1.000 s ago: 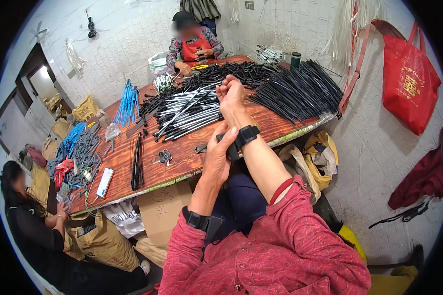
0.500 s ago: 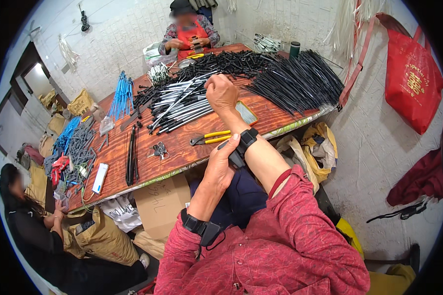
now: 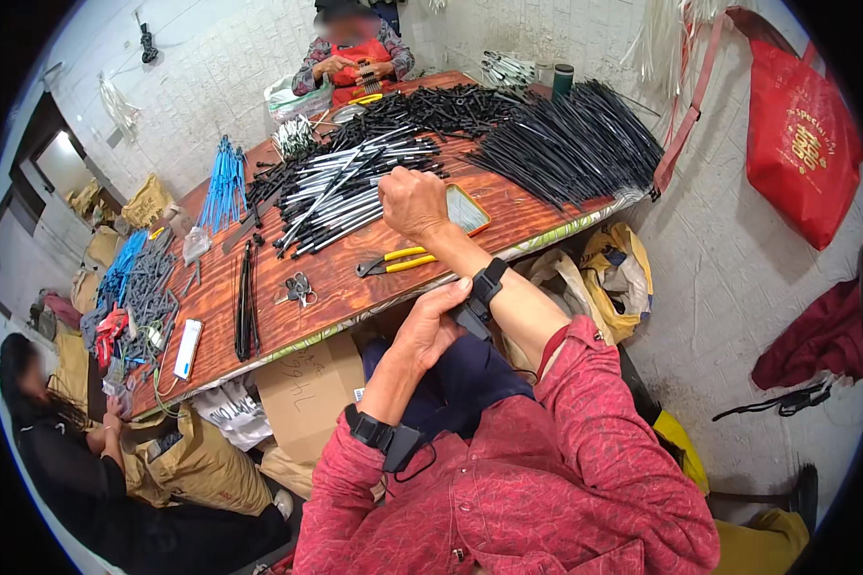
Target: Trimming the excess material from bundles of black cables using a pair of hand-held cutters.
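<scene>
My left hand (image 3: 430, 331) grips the black box-shaped wrist device (image 3: 472, 318) strapped round my right wrist, with the thumb lying at the strap (image 3: 490, 279). Held out over the table's near edge, my right hand (image 3: 414, 203) is curled into a fist, and nothing shows in it. A second black device (image 3: 384, 438) sits on my left wrist. Beneath my right forearm lie yellow-handled pliers (image 3: 400, 262), partly covered. A shallow tray with a yellow and red rim (image 3: 469, 206) is just beyond that forearm.
Silver-and-black rods (image 3: 345, 196) and long black rods (image 3: 571, 144) pile across the wooden table (image 3: 340, 278). Scissors (image 3: 298, 289), a white box (image 3: 189, 347) and blue rods (image 3: 224, 182) lie leftward. One person (image 3: 355, 62) works opposite, another (image 3: 58, 450) at left. A red bag (image 3: 802, 144) hangs right.
My right fist has shifted down and slightly left in the picture, while my left hand keeps its grip on the wrist device. The whole view has shifted a little.
</scene>
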### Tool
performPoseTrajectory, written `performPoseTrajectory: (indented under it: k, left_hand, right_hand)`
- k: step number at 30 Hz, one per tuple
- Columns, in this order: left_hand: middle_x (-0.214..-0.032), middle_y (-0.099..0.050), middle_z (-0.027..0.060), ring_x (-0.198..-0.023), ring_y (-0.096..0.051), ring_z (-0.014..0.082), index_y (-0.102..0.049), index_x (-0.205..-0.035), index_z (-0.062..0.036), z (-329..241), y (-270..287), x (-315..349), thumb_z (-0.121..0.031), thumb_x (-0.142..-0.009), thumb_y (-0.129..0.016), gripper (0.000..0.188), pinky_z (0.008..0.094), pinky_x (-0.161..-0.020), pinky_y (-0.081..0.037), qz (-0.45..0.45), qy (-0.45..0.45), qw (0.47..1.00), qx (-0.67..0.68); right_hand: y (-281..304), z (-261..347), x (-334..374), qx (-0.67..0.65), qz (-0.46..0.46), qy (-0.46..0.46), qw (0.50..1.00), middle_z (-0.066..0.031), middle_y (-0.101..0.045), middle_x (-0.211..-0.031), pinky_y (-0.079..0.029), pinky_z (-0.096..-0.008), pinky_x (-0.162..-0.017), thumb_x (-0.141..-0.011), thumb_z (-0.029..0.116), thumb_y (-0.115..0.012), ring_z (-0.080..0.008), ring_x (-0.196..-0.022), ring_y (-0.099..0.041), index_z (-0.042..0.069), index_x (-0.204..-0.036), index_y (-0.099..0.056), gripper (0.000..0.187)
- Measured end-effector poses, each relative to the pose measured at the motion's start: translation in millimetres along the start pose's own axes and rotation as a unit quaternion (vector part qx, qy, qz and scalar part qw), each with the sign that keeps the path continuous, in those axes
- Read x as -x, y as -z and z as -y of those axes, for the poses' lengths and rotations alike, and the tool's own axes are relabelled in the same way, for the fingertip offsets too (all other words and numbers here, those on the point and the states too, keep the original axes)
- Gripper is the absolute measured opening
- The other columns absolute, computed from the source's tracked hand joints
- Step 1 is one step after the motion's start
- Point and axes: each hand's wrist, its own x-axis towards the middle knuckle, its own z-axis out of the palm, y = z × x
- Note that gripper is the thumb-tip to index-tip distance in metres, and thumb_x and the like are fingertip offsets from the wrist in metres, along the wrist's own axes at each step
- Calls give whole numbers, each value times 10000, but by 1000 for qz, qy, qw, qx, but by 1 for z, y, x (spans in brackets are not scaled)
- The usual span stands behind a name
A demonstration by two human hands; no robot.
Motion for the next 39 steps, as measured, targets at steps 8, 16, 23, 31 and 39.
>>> performPoseTrajectory:
  k: [8,16,23,31,39]
  left_hand:
    - [-970,-634,-20,-926,-590,76,-636,-1126,-36,16,-15,12,-196,-911,-739,287,245,-859,-469,-109,-236,905,-337]
    - [-911,-644,-19,-837,-566,54,-690,-1011,0,14,-17,17,-193,-921,-728,216,222,-751,-451,0,-158,939,-306]
    - [-873,-646,-26,-791,-548,44,-706,-972,8,3,-28,16,-184,-931,-707,196,217,-723,-438,23,-149,894,-423]
    - [-810,-556,22,-745,-525,127,-680,-903,26,18,-33,-4,-129,-863,-723,166,258,-698,-435,33,-172,914,-365]
    - [-869,-585,85,-854,-583,234,-661,-894,11,11,-38,27,-113,-821,-726,158,317,-786,-464,78,-340,775,-528]
  right_hand:
    - [-6,-9,16,47,50,56,996,-52,-603,-724,-486,-402,-653,-738,131,-645,-254,-694,-639,114,-661,-610,86]
    - [-10,-4,38,72,132,122,981,-75,-631,-771,-480,-419,-699,-734,149,-642,-272,-751,-646,97,-713,-663,60]
    - [-18,13,76,117,189,230,947,-102,-637,-801,-476,-424,-761,-769,160,-611,-279,-782,-633,78,-727,-701,129]
    - [-23,5,113,179,252,226,924,-105,-645,-774,-479,-443,-800,-775,178,-605,-278,-765,-632,86,-730,-714,150]
    - [-3,7,35,-42,203,-265,942,-94,-691,-809,-534,-421,-668,-813,140,-585,-276,-688,-659,88,-790,-727,153]
